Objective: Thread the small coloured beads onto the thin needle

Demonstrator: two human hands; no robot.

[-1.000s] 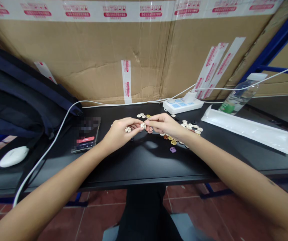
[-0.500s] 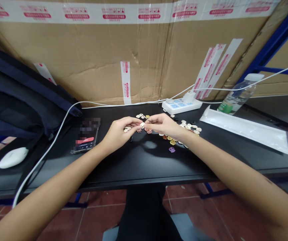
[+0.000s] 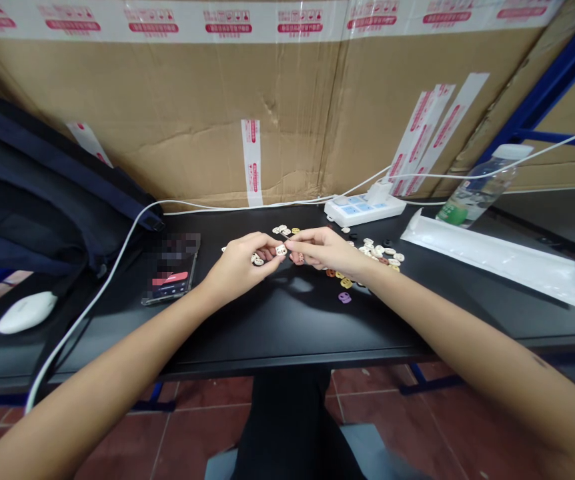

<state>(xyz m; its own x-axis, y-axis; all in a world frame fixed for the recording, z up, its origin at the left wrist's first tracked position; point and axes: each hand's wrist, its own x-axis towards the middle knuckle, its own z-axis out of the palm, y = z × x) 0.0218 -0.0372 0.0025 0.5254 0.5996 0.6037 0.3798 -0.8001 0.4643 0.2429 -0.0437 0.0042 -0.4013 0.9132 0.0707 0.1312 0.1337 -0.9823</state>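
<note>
Both hands meet above the black table (image 3: 277,327), just in front of a scatter of small buttons (image 3: 377,253) in white, brown, yellow and purple. My left hand (image 3: 240,263) is closed in a pinch on a small white button (image 3: 281,250), with more pale buttons tucked under its fingers. My right hand (image 3: 322,250) is also closed in a pinch; a thin needle-like pin (image 3: 285,236) pokes out from its fingertips right by the white button. A single purple button (image 3: 344,297) lies nearest the table's front edge.
A phone (image 3: 171,280) lies left of my hands, a white mouse (image 3: 26,311) and dark backpack (image 3: 42,193) further left. A white power strip (image 3: 365,208), cable (image 3: 117,260), water bottle (image 3: 477,187) and long white packet (image 3: 492,257) lie behind and right. Cardboard boxes (image 3: 192,113) wall the back.
The hands have stayed together over the buttons with only small finger movements. The white button has shifted slightly left, closer to the left fingertips.
</note>
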